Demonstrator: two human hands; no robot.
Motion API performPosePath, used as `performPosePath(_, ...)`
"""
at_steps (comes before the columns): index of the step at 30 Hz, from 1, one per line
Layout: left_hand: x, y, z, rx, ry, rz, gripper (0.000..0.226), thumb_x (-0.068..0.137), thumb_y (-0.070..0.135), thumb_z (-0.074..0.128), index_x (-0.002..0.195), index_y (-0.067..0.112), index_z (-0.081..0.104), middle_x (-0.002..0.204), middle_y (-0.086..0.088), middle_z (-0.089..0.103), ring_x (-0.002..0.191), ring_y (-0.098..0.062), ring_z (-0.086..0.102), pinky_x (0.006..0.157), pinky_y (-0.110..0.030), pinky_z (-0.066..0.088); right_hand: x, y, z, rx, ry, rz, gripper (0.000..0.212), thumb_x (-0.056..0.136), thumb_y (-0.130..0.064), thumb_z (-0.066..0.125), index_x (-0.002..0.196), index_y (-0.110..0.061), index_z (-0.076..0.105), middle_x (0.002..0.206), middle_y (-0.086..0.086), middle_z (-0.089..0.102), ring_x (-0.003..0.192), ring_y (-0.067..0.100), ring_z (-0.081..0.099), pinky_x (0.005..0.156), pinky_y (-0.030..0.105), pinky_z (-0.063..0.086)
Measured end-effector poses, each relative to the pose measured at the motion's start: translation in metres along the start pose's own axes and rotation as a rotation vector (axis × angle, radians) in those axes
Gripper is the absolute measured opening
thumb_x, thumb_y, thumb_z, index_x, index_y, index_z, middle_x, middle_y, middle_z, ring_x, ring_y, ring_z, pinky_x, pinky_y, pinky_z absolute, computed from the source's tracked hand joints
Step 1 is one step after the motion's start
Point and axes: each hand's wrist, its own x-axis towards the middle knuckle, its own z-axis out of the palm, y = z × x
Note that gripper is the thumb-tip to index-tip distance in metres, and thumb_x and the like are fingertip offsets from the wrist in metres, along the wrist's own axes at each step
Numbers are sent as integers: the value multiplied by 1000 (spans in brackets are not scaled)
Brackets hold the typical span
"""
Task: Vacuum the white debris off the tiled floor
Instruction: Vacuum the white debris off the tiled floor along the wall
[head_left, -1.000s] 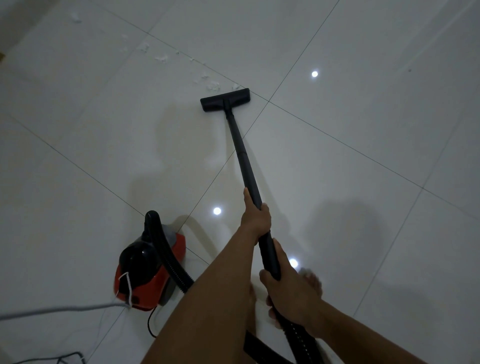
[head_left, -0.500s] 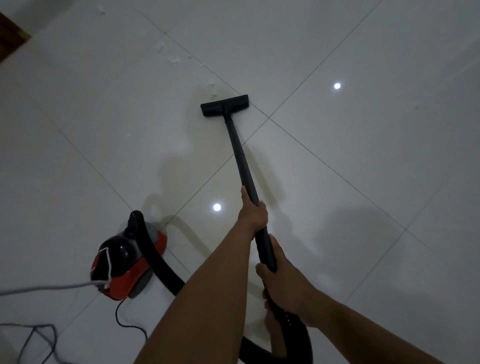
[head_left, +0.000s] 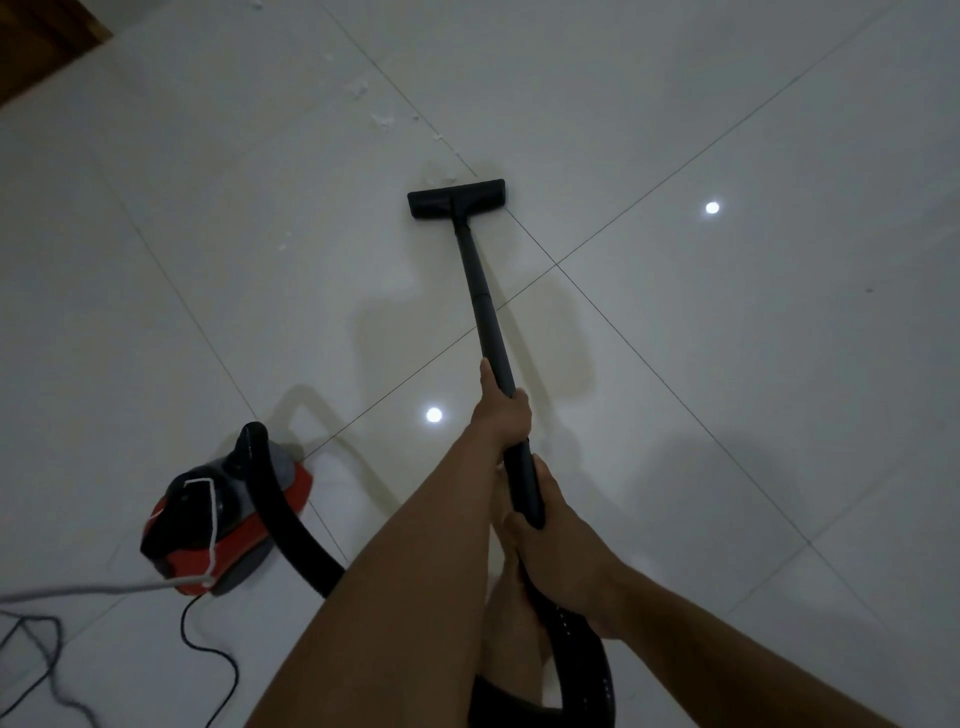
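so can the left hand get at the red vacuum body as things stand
Probably not right now: the left hand grips the wand. Nothing blocks the way to the red vacuum body, but it sits low on the floor.

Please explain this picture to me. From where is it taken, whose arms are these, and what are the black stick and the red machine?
The camera sits on a person's head and looks down, so the arms are that person's own. The left hand and, nearer the body, the right hand both hold the long black vacuum tube. Its flat black nozzle rests on the glossy pale tiled floor; scattered white debris lies beyond it. The red and black canister vacuum cleaner stands at the left, joined by a black hose.
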Motion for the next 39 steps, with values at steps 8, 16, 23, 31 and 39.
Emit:
performPosePath(8, 29, 27, 1, -38, 21, 1, 72, 105, 31, 37, 153, 42, -16, 130, -12, 53, 85, -20, 56, 92, -41, 51, 29, -17, -26, -15, -9, 7, 70, 109, -28, 45, 161, -45, 1, 113, 0, 64, 66, 10, 64, 53, 15, 52)
performPosePath(16, 52, 58, -8, -70, 35, -10, 72, 105, 31, 37, 153, 43, -15, 129, -11, 54, 90, -22, 58, 93, -43, 51, 54, -43, -46, -1, -36, 16, 71, 108, -26, 45, 161, -44, 1, 114, 11, 67, 69, 15, 64, 53, 17, 52)
performPosePath(23, 69, 83, -14, -75, 42, -18, 71, 105, 30, 37, 153, 43, -14, 126, -11, 55, 85, -21, 57, 86, -39, 51, 72, -66, -63, -7, -34, 39, 70, 108, -31, 47, 160, -46, 2, 110, 12, 67, 71, 19, 66, 55, 19, 55)
performPosePath(31, 76, 97, -19, -103, 46, -18, 72, 104, 30, 37, 152, 45, -14, 126, -10, 55, 84, -20, 58, 91, -42, 53, 76, -84, -72, -35, -40, 56, 71, 108, -30, 47, 160, -46, 1, 109, 12, 67, 61, 14, 63, 54, 20, 55)
performPosePath(39, 40, 142, -41, -176, -29, -53, 74, 104, 26, 39, 154, 42, -14, 116, -6, 52, 73, -18, 54, 60, -31, 48, 38, -150, -91, 54, -99, 141, 65, 107, -22, 48, 155, -50, 13, 77, 13, 59, 43, 11, 56, 43, 27, 50)
